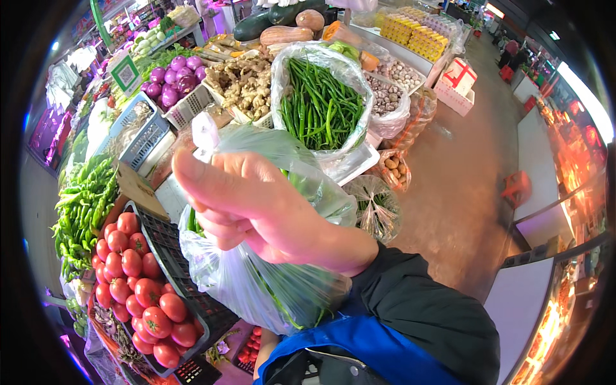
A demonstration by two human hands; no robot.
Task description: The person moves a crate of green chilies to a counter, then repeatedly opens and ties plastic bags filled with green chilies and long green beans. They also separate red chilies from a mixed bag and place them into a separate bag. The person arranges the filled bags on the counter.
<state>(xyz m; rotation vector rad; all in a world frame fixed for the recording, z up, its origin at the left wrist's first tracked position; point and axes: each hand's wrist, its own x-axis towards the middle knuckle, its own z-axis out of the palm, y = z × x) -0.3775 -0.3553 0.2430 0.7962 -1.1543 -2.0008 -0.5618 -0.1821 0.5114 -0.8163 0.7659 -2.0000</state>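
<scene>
My right hand (260,207), in a black sleeve, reaches in from the lower right, thumb raised and fingers curled on a clear plastic bag (288,293). Long green vegetables show through the bag, which spreads above and below the hand. The bag's gathered whitish top (205,132) sticks up just beyond my thumb. Below the bag a strip of bare skin of my left arm (265,347) shows; the left hand itself is hidden behind the bag. Past the bag, long green chilies (322,103) fill a large lined bag.
Tomatoes (144,288) fill a black crate at the lower left, with green peppers (86,211) behind. Red onions (178,77), ginger (243,84), garlic (404,74) and pumpkins (286,36) stand farther back. A brown floor aisle (452,192) runs along the right, with a red stool (517,187).
</scene>
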